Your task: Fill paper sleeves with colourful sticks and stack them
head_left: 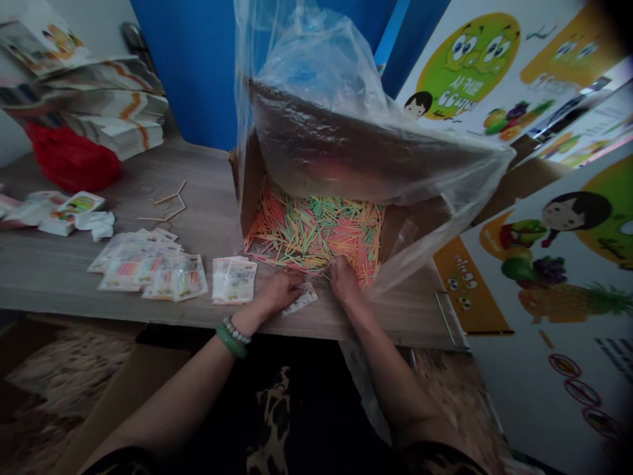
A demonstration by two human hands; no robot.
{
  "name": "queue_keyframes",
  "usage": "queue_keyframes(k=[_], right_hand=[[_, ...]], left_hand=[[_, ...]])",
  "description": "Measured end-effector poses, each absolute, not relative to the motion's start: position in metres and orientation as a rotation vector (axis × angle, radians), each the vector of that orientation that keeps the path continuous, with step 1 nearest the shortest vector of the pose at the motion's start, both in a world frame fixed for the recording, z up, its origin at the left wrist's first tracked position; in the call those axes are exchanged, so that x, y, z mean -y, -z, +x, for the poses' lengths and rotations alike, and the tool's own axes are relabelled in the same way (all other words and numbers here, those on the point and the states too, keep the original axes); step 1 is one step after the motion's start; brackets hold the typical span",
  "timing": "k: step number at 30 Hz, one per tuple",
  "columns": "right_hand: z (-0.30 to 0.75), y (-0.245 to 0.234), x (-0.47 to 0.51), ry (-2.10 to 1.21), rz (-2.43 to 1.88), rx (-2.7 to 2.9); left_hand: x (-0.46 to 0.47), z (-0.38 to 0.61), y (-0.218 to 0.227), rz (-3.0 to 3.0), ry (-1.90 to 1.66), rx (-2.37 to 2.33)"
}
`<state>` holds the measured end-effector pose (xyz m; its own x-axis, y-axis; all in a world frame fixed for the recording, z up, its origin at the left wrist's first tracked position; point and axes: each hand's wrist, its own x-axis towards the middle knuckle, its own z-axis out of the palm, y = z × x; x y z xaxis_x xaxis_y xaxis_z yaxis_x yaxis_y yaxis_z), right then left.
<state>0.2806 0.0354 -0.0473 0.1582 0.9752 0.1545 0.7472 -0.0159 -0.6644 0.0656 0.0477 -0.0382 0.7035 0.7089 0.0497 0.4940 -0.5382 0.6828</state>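
My left hand (pixel 283 291) is at the table's front, its fingers closed on a small printed clear packet (pixel 303 301). My right hand (pixel 345 282) reaches the front edge of an open cardboard box (pixel 250 178) lying on its side and lined with clear plastic. Its fingers are drawn together, and what is between them is hidden. Thin pink, green and yellow sticks (pixel 311 227) cover the inside of the box just beyond both hands. Left of my left hand lie a couple of printed packets (pixel 234 281), one partly over the other.
A pile of filled packets (pixel 148 265) lies farther left, near rubber bands (pixel 171 211) and small white boxes (pixel 74 211). A red bag (pixel 74 158) sits before stacked bundles (pixel 116 109). Printed cartons (pixel 554 264) stand on the right. Clear plastic sheeting (pixel 445 185) drapes over the box.
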Motion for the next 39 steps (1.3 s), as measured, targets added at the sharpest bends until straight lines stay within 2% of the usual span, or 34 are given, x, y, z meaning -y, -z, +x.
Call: queue_keyframes(k=[8, 13, 16, 22, 27, 33, 39], right_hand=[[0.297, 0.028, -0.071, -0.778, -1.251, 1.065], [0.263, 0.022, -0.071, -0.841, -1.062, 1.123], [0.250, 0.024, -0.066, -0.730, -1.245, 1.337], [0.248, 0.022, -0.051, -0.289, -1.806, 2.291], [0.236, 0.015, -0.056, -0.106, -1.985, 2.490], [0.247, 0.024, -0.060, -0.081, -1.897, 2.381], [0.267, 0.019, -0.071, -0.403, -1.901, 1.642]], left_hand=[[-0.036, 0.053, 0.025, 2.139, -0.323, -0.930], [-0.026, 0.074, 0.017, 2.396, -0.492, -0.982], [-0.020, 0.084, 0.024, 2.500, -0.449, -0.976], [-0.018, 0.072, 0.045, 2.431, -0.532, -0.884], [-0.018, 0.069, 0.045, 2.373, -0.591, -0.873], [-0.011, 0.067, 0.049, 2.338, -0.581, -0.947], [-0.011, 0.058, 0.053, 2.202, -0.652, -0.844]])
